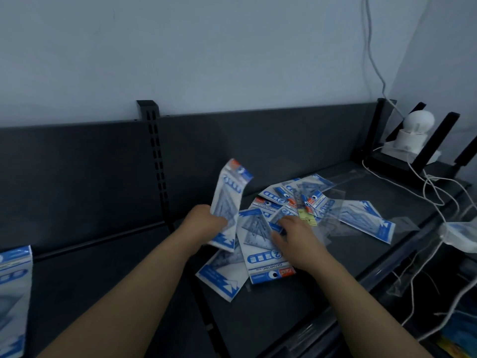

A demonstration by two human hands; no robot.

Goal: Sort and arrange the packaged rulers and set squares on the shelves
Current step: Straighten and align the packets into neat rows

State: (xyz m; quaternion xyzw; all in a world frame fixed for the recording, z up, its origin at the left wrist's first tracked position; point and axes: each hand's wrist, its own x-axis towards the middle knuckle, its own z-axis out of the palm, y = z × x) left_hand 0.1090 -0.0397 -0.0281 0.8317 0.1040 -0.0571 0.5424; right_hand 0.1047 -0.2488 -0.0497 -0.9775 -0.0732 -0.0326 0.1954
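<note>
Several blue-and-white packets of set squares lie in a loose pile [304, 202] on the dark right shelf [271, 319]. My left hand [206, 223] grips one packet [228, 200] and holds it upright above the shelf, just left of the pile. My right hand [294, 239] is down on the pile, its fingers curled on the edge of a flat packet [263, 251] marked GEOMETRIC. Another packet [224, 277] lies partly under that one. One more packet [366, 220] lies apart at the pile's right.
A packet [13, 298] stands at the far left on the left shelf. A slotted upright [154, 156] divides the two shelves. At back right a white lamp [415, 135] sits on a black stand, with white cables [433, 192] trailing across the shelf edge.
</note>
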